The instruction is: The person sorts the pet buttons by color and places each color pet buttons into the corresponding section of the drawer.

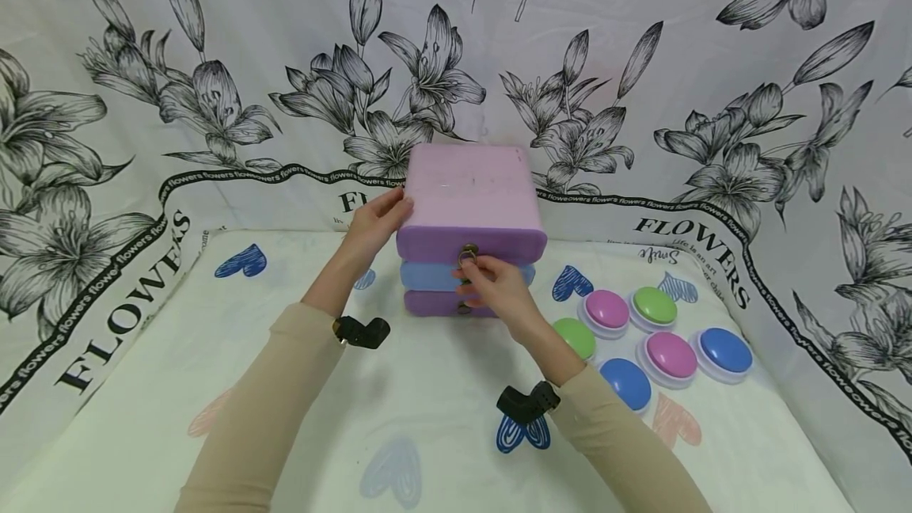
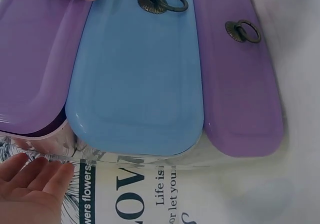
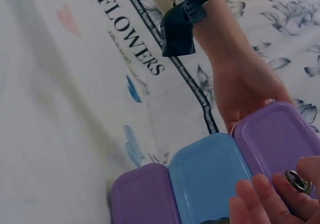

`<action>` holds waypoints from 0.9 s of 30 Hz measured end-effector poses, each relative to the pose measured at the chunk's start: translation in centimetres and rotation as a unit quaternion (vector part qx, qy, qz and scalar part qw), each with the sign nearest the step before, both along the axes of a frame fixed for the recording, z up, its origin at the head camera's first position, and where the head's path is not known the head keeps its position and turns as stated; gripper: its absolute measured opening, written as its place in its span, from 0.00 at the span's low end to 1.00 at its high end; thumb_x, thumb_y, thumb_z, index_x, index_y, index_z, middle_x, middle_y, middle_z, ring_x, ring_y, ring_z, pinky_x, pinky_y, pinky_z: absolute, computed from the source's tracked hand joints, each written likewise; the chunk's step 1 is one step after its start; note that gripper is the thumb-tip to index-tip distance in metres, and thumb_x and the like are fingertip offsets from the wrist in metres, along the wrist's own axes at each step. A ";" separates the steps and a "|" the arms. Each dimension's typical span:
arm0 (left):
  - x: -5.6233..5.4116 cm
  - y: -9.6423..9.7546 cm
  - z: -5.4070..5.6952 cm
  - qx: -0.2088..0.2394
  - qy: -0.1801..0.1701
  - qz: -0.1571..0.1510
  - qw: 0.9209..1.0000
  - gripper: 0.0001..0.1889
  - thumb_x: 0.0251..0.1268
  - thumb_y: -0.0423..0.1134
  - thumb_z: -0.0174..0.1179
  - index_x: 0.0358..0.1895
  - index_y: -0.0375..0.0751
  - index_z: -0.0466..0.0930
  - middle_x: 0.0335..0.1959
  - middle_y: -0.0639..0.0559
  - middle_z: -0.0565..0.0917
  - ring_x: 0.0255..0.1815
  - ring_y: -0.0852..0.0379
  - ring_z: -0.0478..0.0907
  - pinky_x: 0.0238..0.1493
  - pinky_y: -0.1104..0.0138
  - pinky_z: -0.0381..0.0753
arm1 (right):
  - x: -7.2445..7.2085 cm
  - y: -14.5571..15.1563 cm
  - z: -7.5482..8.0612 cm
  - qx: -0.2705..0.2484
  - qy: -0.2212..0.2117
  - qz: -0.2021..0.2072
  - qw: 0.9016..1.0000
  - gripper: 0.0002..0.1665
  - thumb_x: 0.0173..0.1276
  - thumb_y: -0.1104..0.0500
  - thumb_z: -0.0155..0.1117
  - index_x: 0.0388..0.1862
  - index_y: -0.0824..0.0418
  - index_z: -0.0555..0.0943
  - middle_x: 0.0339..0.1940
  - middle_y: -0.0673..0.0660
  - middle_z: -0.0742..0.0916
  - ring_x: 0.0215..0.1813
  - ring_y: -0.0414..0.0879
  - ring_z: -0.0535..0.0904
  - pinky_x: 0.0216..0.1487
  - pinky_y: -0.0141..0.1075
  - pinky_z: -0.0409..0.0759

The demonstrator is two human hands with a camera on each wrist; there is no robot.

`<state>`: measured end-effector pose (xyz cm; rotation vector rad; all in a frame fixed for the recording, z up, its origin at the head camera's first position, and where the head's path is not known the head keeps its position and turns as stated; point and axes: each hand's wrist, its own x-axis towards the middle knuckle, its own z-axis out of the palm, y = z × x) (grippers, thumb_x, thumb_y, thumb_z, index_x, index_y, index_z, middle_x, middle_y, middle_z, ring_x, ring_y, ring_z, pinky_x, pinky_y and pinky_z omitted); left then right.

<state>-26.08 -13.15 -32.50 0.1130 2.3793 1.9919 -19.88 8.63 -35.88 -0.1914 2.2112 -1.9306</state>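
Note:
A small drawer chest with a pink top (image 1: 470,184) stands at the back of the table. Its fronts are a purple top drawer (image 1: 427,245), a blue middle drawer (image 2: 135,79) and a purple bottom drawer (image 2: 242,99). The thumb and fingers of my right hand (image 1: 502,291) pinch the bronze ring pull (image 1: 467,255) of the top drawer. A dark gap behind that drawer's front shows in the left wrist view. Against the chest's left side, my left hand (image 1: 374,228) rests with its fingers fairly straight. Ring pulls also hang on the two lower drawers.
Several round push buttons lie to the right, among them a pink button (image 1: 607,309), a green button (image 1: 654,305) and a blue button (image 1: 725,351). My right forearm passes beside the nearer ones. A flower-printed cloth (image 1: 313,46) hangs behind the chest.

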 end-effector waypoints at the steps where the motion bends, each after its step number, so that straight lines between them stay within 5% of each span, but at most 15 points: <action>1: -0.1 0.0 0.0 0.003 -0.001 0.000 1.000 0.35 0.63 0.55 0.54 0.71 0.49 0.56 0.69 0.51 0.63 0.67 0.54 0.62 0.67 0.58 0.63 | 0.0 -0.1 0.0 0.000 -0.002 0.003 1.000 0.22 0.69 0.48 0.54 0.53 0.62 0.76 0.49 0.60 0.84 0.44 0.51 0.83 0.42 0.39 0.83; 18: -0.5 0.4 0.0 0.025 -0.002 -0.003 1.000 0.33 0.63 0.50 0.56 0.70 0.47 0.57 0.68 0.49 0.64 0.65 0.55 0.65 0.65 0.61 0.67 | -0.3 -0.3 0.3 -0.009 0.005 0.004 1.000 0.18 0.73 0.51 0.48 0.48 0.60 0.79 0.46 0.56 0.85 0.46 0.55 0.82 0.42 0.42 0.83; 27: -0.4 0.3 0.2 0.034 -0.004 -0.010 0.999 0.33 0.63 0.48 0.57 0.70 0.46 0.58 0.67 0.49 0.66 0.64 0.55 0.68 0.63 0.61 0.69 | 0.2 0.0 0.3 0.006 -0.002 0.007 1.000 0.19 0.72 0.50 0.50 0.47 0.61 0.79 0.44 0.58 0.86 0.39 0.47 0.84 0.37 0.37 0.84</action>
